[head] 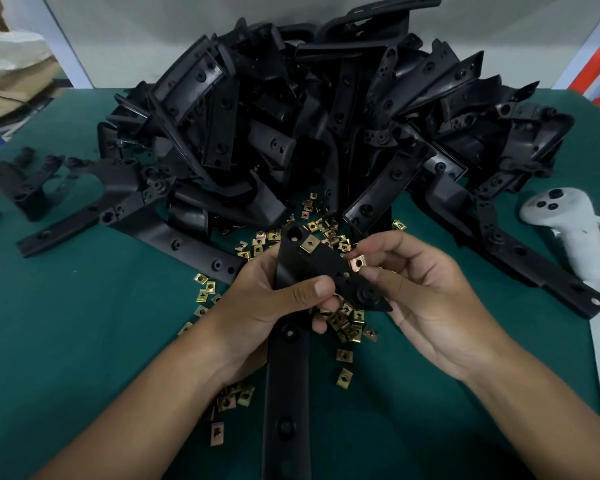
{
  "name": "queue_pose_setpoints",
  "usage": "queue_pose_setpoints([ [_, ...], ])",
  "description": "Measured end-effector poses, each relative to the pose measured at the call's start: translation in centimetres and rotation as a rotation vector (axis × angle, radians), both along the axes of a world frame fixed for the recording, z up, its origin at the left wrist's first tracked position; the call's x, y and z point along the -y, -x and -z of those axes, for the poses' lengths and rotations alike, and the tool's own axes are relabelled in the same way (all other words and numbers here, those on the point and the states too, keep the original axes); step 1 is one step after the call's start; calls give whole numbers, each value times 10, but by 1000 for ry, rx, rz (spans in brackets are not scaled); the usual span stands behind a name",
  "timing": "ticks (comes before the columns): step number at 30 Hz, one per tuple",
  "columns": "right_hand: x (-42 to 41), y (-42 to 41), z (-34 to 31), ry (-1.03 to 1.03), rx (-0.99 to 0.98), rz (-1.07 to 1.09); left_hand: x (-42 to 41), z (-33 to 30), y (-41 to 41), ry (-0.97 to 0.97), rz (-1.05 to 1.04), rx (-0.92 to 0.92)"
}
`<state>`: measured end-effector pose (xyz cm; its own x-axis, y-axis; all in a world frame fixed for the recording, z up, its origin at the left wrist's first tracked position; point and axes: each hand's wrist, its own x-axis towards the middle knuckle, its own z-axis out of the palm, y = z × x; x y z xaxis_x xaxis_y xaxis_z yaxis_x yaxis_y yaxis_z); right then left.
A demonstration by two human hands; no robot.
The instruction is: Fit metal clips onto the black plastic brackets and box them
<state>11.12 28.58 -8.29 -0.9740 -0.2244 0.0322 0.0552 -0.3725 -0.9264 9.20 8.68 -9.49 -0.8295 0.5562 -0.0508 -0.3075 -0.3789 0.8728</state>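
My left hand (274, 299) grips a long black plastic bracket (321, 263) near its head, thumb across its face; the bracket's long arm runs down toward me between my forearms. One brass-coloured metal clip (309, 243) sits on the bracket's upper edge. My right hand (423, 285) pinches a second clip (357, 263) between thumb and forefinger at the bracket's right edge. Several loose clips (350, 327) lie scattered on the green table (84, 323) under and around my hands.
A big heap of black brackets (326, 126) fills the far half of the table. Single brackets lie at the left (25, 181) and right (534, 258). A white handheld controller (565, 223) rests at the right edge, with white paper beside it.
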Motion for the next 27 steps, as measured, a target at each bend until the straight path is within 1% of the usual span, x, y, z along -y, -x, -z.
queue_pose_setpoints([
  [8, 0, 0, 0, 4, 14, -7, 0, 2, 0, -25, 4, -23],
  [16, 0, 0, 2, 1, -32, -16, -1, 3, 2, -4, -38, -39],
  [19, 1, 0, 2, 3, -54, 7, -1, 2, 1, -3, -39, -51],
  [27, 2, -2, 3, -77, -146, 86, -1, 0, 0, -35, -15, -69],
])
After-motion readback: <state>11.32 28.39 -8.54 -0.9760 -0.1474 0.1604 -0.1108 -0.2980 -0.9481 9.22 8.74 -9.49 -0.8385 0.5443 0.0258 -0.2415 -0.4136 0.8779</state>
